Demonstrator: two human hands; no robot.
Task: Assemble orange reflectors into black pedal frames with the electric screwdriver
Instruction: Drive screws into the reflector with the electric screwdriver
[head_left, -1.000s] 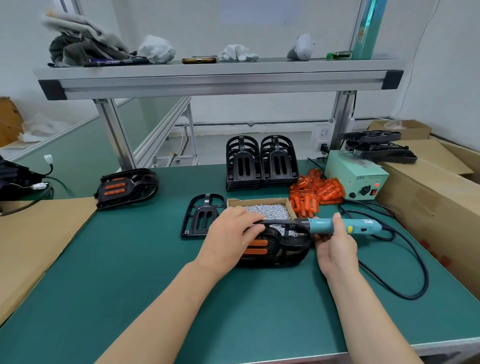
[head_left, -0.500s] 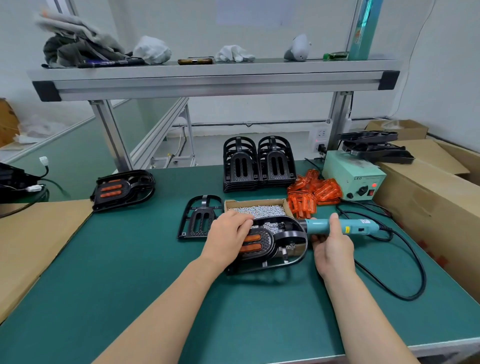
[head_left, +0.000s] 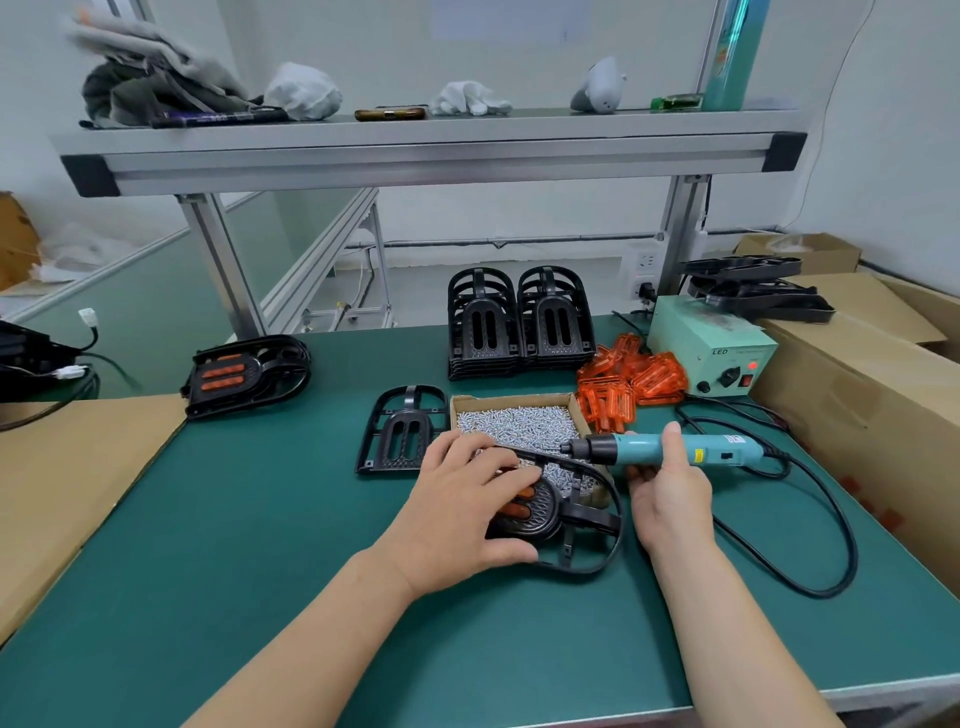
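My left hand (head_left: 462, 512) grips a black pedal frame (head_left: 569, 525) with orange reflectors showing in its slots, lifted and tilted over the green mat. My right hand (head_left: 665, 486) holds the teal electric screwdriver (head_left: 660, 449) level, its bit pointing left over the cardboard box of screws (head_left: 519, 421). An empty black frame (head_left: 400, 428) lies flat left of the box. Loose orange reflectors (head_left: 628, 382) are heaped behind the box. A stack of black frames (head_left: 519, 325) stands at the back. One finished pedal (head_left: 244, 371) rests at the far left.
A pale green power supply (head_left: 709, 348) sits at the back right, its black cable (head_left: 810, 540) looping over the mat. Cardboard boxes (head_left: 857, 395) line the right edge, and flat cardboard (head_left: 62, 467) lies on the left. An aluminium shelf (head_left: 431, 156) spans overhead.
My left hand has turned and tilted the pedal frame up toward me. The screwdriver has drawn back to the right, off the frame.
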